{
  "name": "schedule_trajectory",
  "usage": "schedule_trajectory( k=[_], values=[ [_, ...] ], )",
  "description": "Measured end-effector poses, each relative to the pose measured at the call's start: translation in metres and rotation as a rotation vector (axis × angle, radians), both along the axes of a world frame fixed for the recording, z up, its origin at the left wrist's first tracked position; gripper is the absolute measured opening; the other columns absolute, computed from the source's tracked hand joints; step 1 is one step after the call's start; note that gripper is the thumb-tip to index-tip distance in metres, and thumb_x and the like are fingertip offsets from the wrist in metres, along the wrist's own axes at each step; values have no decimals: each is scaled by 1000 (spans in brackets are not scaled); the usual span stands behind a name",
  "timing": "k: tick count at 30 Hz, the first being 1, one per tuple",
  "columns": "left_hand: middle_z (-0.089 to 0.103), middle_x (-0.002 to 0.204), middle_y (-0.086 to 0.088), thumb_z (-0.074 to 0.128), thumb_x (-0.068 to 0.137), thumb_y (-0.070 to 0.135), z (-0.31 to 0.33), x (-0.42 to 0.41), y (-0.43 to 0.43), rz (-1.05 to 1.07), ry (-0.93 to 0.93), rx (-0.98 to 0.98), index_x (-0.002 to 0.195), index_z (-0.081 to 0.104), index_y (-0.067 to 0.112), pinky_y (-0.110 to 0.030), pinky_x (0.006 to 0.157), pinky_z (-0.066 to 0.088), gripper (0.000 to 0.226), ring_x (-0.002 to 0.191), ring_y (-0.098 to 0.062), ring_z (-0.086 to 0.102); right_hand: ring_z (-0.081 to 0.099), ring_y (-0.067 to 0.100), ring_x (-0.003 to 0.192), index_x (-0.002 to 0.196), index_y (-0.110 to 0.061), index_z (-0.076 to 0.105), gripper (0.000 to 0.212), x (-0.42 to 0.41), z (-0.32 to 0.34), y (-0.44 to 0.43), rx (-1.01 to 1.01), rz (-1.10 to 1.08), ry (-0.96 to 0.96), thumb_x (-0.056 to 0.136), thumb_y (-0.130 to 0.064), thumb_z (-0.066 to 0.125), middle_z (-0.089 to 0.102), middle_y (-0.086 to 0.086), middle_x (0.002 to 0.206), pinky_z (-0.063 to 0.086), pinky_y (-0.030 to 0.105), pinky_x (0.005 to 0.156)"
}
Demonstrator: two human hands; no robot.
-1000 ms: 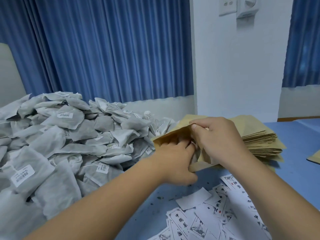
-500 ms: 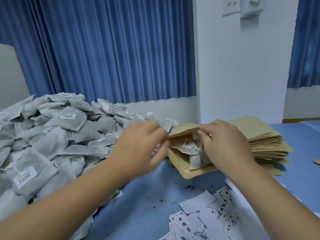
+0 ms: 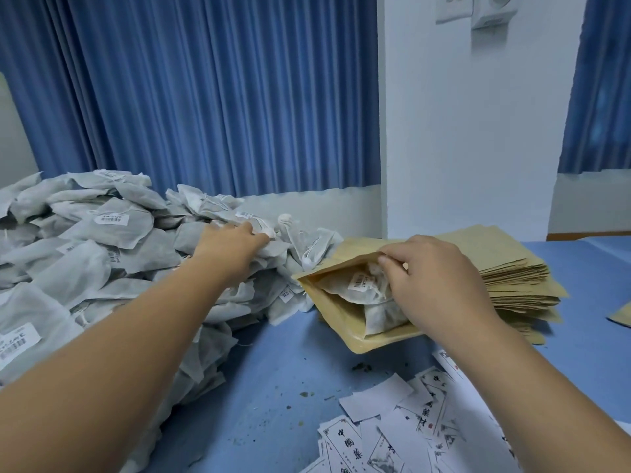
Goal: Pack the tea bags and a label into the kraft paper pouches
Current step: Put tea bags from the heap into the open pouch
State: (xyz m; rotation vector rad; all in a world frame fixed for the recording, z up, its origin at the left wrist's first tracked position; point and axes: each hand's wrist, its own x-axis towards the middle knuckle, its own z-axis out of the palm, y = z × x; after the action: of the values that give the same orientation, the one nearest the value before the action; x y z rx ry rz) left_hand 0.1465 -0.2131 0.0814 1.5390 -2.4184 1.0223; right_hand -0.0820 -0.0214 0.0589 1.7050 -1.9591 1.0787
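Right hand [image 3: 433, 285] pinches upper lip of kraft pouch [image 3: 341, 326], near table's [image 3: 273, 387] far edge against the pouch stack [image 3: 512, 271], presumably to hold its mouth open over tea bags [image 3: 355, 285] inside; left hand [image 3: 232, 244] fingers together on heap [image 3: 102, 254], grip cannot be told

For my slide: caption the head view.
Right hand holds open a brown kraft paper pouch; left hand touches the grey tea-bag pile.
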Motion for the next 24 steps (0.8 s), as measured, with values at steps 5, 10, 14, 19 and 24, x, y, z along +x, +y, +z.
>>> schedule_trajectory(
  k=[5,10,14,19,24],
  values=[
    [55,120,-1,58,90,36,-4,14,11,-87,332,31,124,56,29,-36,76,47,35,107,-28,57,51,20,78,83,-26,67,24,-3,0,-1,0,11,1,94,-36,48,54,-7,78,33,29,59],
    [62,105,-8,64,88,18,-15,26,56,-391,766,-193,116,63,15,-46,73,48,28,97,-34,58,50,20,76,82,-28,67,22,-5,0,-1,0,21,-15,94,-35,50,55,-7,77,31,29,58],
    [49,89,9,58,83,12,-35,25,106,-643,975,-236,101,54,20,-25,67,35,20,79,-11,46,53,21,76,79,-27,66,22,-6,0,-1,22,24,-38,93,-34,50,58,-6,77,31,29,56],
    [56,103,2,50,76,17,-46,13,149,-905,833,-180,105,56,13,-35,64,48,30,88,-15,53,56,21,76,80,-25,68,24,-3,0,-1,60,45,-50,93,-33,50,61,-6,74,39,29,57],
    [49,109,4,70,67,11,-46,-18,169,-1061,447,-280,112,50,23,-27,50,50,50,76,-21,63,58,23,77,83,-26,71,14,-4,1,2,104,97,-92,88,-28,57,66,-4,78,51,33,65]
  ],
)
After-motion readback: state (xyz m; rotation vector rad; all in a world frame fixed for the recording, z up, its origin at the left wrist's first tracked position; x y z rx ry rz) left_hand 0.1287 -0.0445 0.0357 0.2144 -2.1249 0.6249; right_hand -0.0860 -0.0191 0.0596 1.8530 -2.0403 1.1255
